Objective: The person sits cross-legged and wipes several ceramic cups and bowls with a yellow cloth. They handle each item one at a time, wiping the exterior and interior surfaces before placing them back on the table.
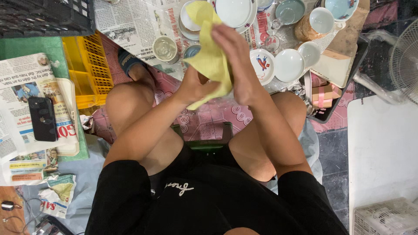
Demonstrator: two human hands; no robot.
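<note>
Hands, left (198,85) and right (237,61), each grip clenched on yellow cloth (209,56) above empty cups (289,65).

Phone: we are seeing a black smartphone (42,118) lying on newspaper (26,82).
Crate: a yellow plastic crate (87,69) is sitting beside it.
Dishes: white bowls (289,65) are resting near a brown mug (314,24).
Fan: a white fan (405,61) is standing at right.
</note>
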